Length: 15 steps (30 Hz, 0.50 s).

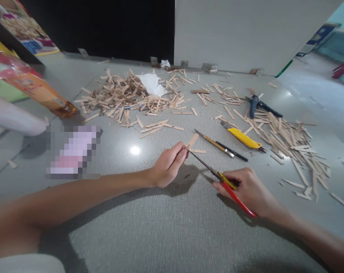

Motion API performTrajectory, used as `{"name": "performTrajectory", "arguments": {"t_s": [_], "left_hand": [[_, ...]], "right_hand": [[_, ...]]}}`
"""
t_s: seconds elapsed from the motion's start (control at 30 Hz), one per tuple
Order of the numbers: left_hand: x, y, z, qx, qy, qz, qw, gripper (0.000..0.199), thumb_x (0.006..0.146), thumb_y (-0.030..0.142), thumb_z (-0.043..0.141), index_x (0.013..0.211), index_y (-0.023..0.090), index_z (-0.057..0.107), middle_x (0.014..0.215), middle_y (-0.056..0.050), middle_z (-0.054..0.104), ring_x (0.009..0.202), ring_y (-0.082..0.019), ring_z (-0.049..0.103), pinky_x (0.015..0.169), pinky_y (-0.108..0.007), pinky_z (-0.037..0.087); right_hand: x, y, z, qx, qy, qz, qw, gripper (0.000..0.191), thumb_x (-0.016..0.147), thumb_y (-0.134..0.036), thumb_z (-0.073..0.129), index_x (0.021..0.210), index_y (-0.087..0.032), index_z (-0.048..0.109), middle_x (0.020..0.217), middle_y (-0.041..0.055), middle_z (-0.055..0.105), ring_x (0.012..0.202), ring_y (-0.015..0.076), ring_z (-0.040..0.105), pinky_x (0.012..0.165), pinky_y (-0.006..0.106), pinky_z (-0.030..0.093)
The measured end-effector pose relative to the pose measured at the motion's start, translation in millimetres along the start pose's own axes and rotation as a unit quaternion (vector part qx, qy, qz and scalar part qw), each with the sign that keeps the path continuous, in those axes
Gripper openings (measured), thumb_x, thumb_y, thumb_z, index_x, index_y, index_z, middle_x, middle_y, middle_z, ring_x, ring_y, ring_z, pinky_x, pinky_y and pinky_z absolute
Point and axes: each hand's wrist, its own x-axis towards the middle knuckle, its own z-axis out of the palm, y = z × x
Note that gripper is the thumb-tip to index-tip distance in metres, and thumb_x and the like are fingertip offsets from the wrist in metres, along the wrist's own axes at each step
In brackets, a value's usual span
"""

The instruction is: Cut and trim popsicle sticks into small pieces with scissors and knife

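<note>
My left hand (169,165) pinches small wooden stick pieces (192,141) between thumb and fingers; two flat ends stick out to the right. Red-handled scissors (236,198) with a yellow inner part are gripped in my right hand (247,187). Their dark blades reach up and left, with the tips at the pieces beside my left fingertips. Whether the blades touch the wood is too small to tell. Just beyond lie a gold-coloured craft knife (215,144), a thin black tool (234,151) and a yellow cutter (242,137).
A large heap of wooden sticks (117,94) with white paper (152,84) lies behind. More sticks (297,148) and a dark blue tool (254,105) are at right. At left are a bottle (43,89), a blurred pink object (75,151) and another person's limb (15,115).
</note>
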Motion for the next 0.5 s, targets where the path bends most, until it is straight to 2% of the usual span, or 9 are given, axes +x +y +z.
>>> {"name": "performTrajectory", "arguments": {"t_s": [0.17,0.3,0.5], "left_hand": [[1.7,-0.4,-0.9,-0.035,-0.001,-0.025,0.999,0.038,0.114,0.046,0.043,0.085,0.023,0.046,0.065,0.006,0.044,0.054,-0.011,0.037,0.050,-0.026,0.030],[6.3,0.1,-3.1,-0.111,-0.015,-0.035,0.993,0.044,0.112,0.055,0.048,0.083,0.022,0.051,0.061,0.007,0.041,0.050,-0.010,0.032,0.047,-0.024,0.028],[14.8,16.3,-7.9,-0.242,-0.054,-0.073,0.966,0.044,0.107,0.055,0.062,0.080,0.021,0.053,0.059,0.009,0.035,0.048,-0.008,0.026,0.045,-0.022,0.023]], "right_hand": [[-2.7,1.8,1.6,-0.002,0.010,0.011,1.000,0.073,0.097,-0.082,0.054,0.058,-0.026,0.027,0.059,-0.0057,0.019,0.055,0.0122,0.017,0.045,0.028,0.017],[-3.7,3.1,1.6,0.009,0.018,0.003,1.000,0.073,0.098,-0.080,0.054,0.057,-0.026,0.029,0.059,-0.0054,0.020,0.054,0.0116,0.017,0.045,0.029,0.016],[-3.4,1.3,0.9,0.031,0.028,-0.008,0.999,0.072,0.098,-0.079,0.055,0.059,-0.026,0.028,0.061,-0.0051,0.019,0.056,0.0117,0.018,0.045,0.028,0.018]]}}
